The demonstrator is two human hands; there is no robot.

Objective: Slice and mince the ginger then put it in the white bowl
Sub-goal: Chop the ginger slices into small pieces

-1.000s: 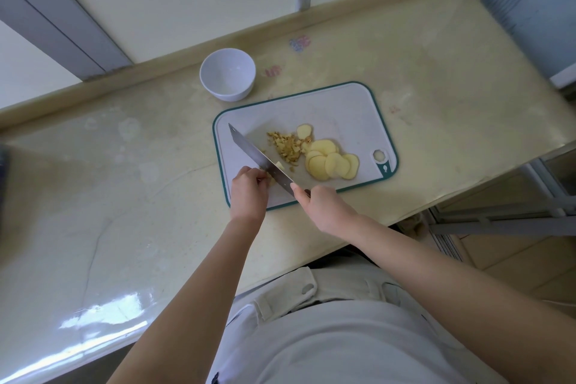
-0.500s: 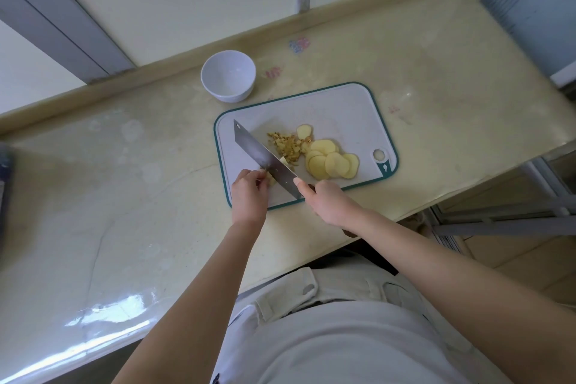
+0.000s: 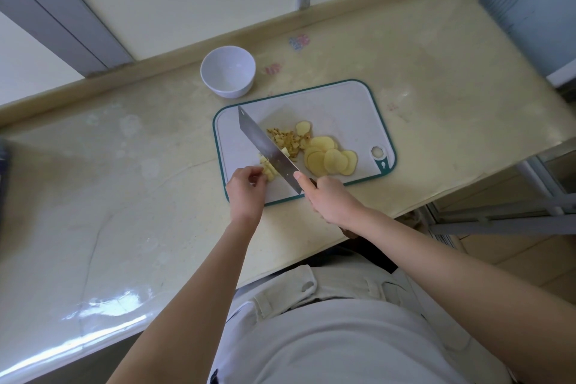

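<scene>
a: what is seen at left?
b: a white bowl (image 3: 227, 72) is set well beyond the left hand (image 3: 246, 193), by which a ginger piece (image 3: 268, 173) is pinched.
a: and at right?
b: a cleaver (image 3: 268, 150) is gripped by the right hand (image 3: 330, 199); sliced ginger (image 3: 330, 159) is spread just beyond it.

A cream, stone-patterned bench (image 3: 124, 196) spreads out on every side of the fingers (image 3: 300, 178). Beyond them, at its back edge, runs a raised ledge (image 3: 156, 72). A pink mark (image 3: 273, 68) and a blue-and-pink mark (image 3: 299, 41) sit on the bench just short of that ledge, and a fainter pink mark (image 3: 392, 107) lies out to the right. Window glare (image 3: 109, 305) shines on the near left edge. Grey frame bars (image 3: 62, 9) rise far left beyond the ledge. Below and right of the fingers stands a metal rack (image 3: 498, 218) on a tiled floor (image 3: 530, 252). Nearest the camera are a white shirt (image 3: 358, 346) and pale trousers (image 3: 311, 287).
</scene>
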